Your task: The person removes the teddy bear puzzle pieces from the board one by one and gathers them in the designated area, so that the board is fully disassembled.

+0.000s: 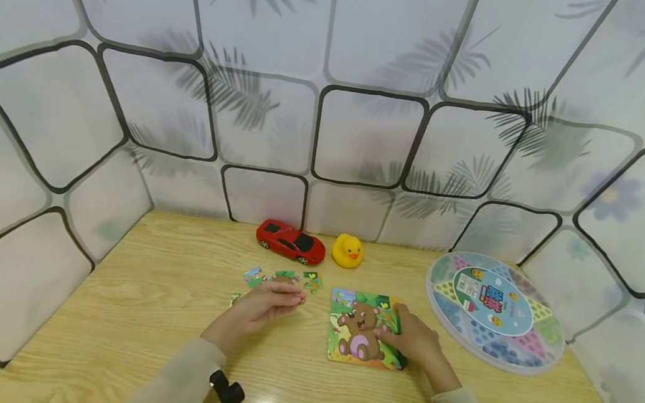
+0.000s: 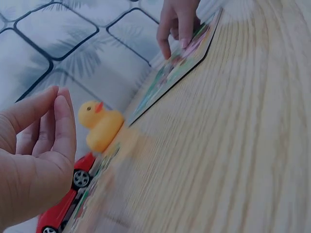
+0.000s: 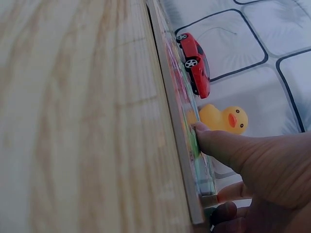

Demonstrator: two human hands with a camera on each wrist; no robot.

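My left hand (image 1: pixel 270 301) is raised just in front of several loose jigsaw pieces (image 1: pixel 312 279), thumb and fingertips drawn together. In the left wrist view nothing shows between that hand's (image 2: pixel 41 141) fingertips. A square puzzle board (image 1: pixel 359 335) with a brown bear picture lies flat to the right of the pieces. My right hand (image 1: pixel 411 339) grips the board's right edge, thumb on the picture. In the right wrist view the thumb presses the face of the board (image 3: pixel 177 111) while the other fingers curl at its edge, partly hidden.
Behind the pieces stand a red toy car (image 1: pixel 291 243) and a yellow rubber duck (image 1: pixel 348 251). To the right, a round board-game box (image 1: pixel 494 310) leans over the wooden table (image 1: pixel 140 313) by the wall. Patterned white cloth (image 1: pixel 372 136) encloses the back and sides.
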